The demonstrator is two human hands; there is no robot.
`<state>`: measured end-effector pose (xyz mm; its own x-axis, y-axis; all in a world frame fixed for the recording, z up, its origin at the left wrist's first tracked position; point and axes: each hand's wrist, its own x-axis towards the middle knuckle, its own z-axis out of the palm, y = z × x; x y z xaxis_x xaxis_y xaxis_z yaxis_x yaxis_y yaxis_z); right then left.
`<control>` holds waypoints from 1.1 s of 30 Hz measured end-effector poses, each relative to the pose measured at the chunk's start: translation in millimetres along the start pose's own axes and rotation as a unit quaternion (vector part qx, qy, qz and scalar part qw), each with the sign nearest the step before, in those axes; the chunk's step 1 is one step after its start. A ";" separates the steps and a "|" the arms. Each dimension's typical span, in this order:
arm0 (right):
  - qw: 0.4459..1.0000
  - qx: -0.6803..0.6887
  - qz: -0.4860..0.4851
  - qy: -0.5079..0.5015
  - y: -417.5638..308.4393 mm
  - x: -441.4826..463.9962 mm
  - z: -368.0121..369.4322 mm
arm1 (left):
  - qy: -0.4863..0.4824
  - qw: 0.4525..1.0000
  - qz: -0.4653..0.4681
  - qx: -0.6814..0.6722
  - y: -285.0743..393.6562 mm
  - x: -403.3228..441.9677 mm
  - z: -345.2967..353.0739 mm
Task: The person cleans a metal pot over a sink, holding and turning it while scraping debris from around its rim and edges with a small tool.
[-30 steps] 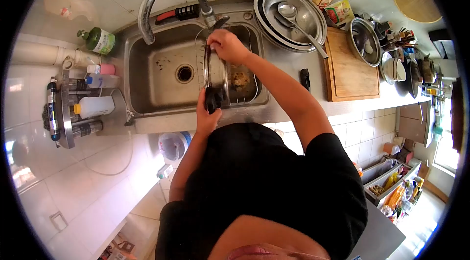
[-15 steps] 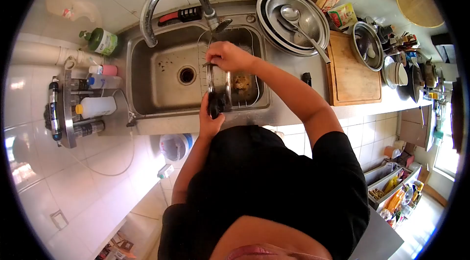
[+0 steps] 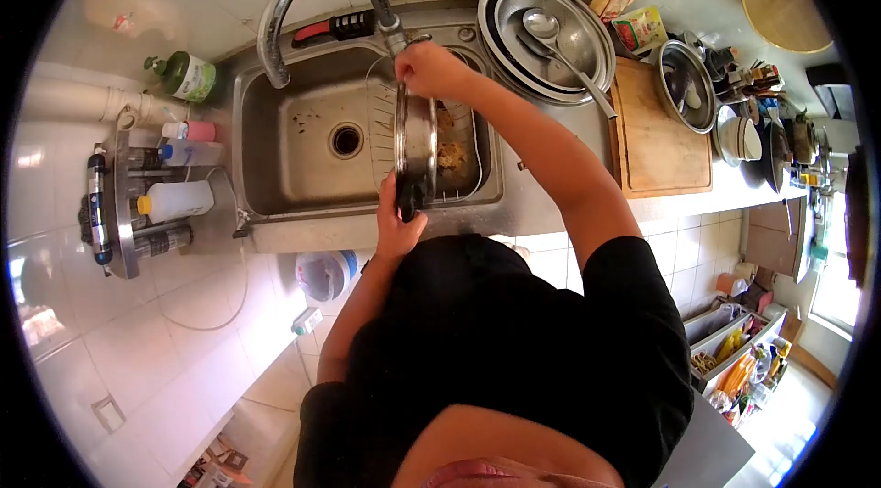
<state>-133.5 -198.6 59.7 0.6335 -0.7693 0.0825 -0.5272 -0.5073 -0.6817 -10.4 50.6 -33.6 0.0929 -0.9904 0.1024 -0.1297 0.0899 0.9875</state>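
A shiny metal pot is held on its side, nearly edge-on, over the right part of the sink. My left hand is closed round its near end, beside a black part that looks like a handle. At the far end, my right hand is closed against the pot's edge, just below the base of the faucet; its fingertips are hidden. Beneath the pot, a wire rack sits in the sink, with brownish food scraps to the pot's right.
Nested steel bowls with a ladle stand right of the sink, before a wooden cutting board. A knife sharpener lies behind the basin. Bottles and a green pump bottle are on the left.
My right hand has moved slightly away from me and to the right, up to the faucet base. The pot has turned, and more of its length shows edge-on. My left hand stays at its near end.
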 end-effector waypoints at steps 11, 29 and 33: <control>0.980 -0.164 0.077 -0.085 18.8 21.8 -19.4 | -0.009 0.993 0.075 0.090 9.6 7.1 12.6; 0.985 0.131 0.026 0.109 48.9 -10.3 26.7 | -0.005 0.983 -0.123 -0.134 9.4 -2.9 -4.4; 0.974 0.179 -0.101 0.099 18.3 -12.7 30.2 | 0.005 0.984 -0.107 -0.140 14.0 -4.2 -9.4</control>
<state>-134.1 -186.3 24.3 0.5627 -0.7464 0.3553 -0.1507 -0.5152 -0.8437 -3.3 57.0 -19.1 0.0980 -0.9889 -0.1121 0.1718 -0.0941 0.9806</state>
